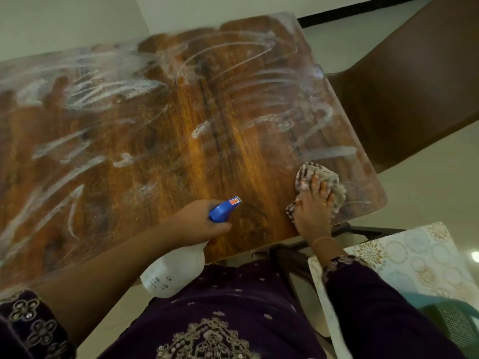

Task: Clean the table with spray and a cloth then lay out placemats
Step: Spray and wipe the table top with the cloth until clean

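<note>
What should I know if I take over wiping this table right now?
Left hand grips the spray bottle, nozzle over the near edge of the table.
Right hand presses the cloth flat on the table's near right corner.
Done: table sprayed; white foam streaks cover most of it.
Left: wipe the streaks off, then lay placemats. A patterned mat, likely a placemat, lies off the table to the right.

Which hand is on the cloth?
The right hand, fingers pressing the checked cloth near the table's right edge; the left hand grips the blue-headed spray bottle instead.
</note>
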`<action>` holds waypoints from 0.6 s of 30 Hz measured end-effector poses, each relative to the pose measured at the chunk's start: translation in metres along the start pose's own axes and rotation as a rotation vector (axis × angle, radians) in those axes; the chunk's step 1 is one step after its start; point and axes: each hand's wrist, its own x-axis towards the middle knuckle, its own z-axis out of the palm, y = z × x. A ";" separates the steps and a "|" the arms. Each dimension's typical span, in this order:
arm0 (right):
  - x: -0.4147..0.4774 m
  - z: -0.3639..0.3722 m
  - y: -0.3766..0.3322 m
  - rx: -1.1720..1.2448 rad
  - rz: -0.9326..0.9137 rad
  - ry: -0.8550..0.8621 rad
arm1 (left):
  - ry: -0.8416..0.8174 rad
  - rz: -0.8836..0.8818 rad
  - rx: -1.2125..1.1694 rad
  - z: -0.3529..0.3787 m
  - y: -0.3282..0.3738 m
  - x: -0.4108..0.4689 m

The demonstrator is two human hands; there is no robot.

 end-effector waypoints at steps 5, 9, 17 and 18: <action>-0.042 0.021 -0.047 -0.051 -0.473 -0.159 | 0.005 0.006 -0.001 0.010 0.032 0.018; -0.040 0.021 -0.015 -0.102 -0.689 -0.176 | 0.019 0.019 -0.006 0.015 0.052 0.031; 0.032 -0.029 0.101 -0.024 -0.107 -0.002 | 0.040 -0.050 0.041 0.030 0.069 0.044; 0.036 -0.030 0.099 -0.019 -0.011 0.007 | 0.046 -0.056 0.037 0.031 0.070 0.044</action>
